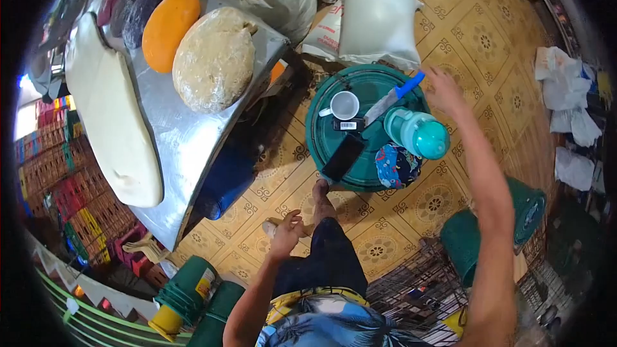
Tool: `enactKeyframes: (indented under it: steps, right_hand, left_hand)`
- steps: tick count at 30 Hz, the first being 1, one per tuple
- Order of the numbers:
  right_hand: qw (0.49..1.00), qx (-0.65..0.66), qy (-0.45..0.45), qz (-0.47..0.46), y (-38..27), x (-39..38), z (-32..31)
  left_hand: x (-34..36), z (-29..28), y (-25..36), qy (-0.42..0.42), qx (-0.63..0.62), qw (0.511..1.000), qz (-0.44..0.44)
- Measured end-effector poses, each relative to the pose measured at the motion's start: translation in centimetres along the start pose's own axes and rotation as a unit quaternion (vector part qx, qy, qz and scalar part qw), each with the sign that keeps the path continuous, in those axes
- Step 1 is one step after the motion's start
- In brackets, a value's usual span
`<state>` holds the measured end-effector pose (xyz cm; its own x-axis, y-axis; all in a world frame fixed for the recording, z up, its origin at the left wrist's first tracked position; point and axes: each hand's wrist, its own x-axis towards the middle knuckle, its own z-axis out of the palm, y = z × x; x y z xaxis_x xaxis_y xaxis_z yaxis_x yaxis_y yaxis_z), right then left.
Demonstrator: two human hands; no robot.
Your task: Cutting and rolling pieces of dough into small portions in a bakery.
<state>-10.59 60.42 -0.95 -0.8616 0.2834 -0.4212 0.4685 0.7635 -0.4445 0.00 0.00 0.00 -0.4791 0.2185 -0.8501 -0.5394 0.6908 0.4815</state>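
While the left hand (286, 234) hangs empty, fingers loosely curled, the half-open right hand (445, 93) is beside the blue-handled knife (393, 97); contact I cannot tell. Lying diagonally on the round green lid (322, 140), its blade points lower left, handle upper right.

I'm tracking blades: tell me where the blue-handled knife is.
In the head view, right of centre, the blue-handled knife lies on the round green lid, between the white mug and turquoise bottle, its handle near the right hand.
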Motion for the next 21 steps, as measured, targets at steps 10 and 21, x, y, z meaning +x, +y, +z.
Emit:
enactKeyframes:
  steps: [10,21]
  right_hand:
    - [0.897,-0.384,-0.043,-0.214,6.9,6.2,4.8]
    - [0.968,-0.249,0.033,-0.001,3.8,-4.1,-12.4]
  left_hand:
    - [-2.6,-2.2,-21.9,0.137,-0.242,0.96,-0.035]
    - [-3.0,-5.1,-10.2,0.059,-0.02,0.998,-0.024]
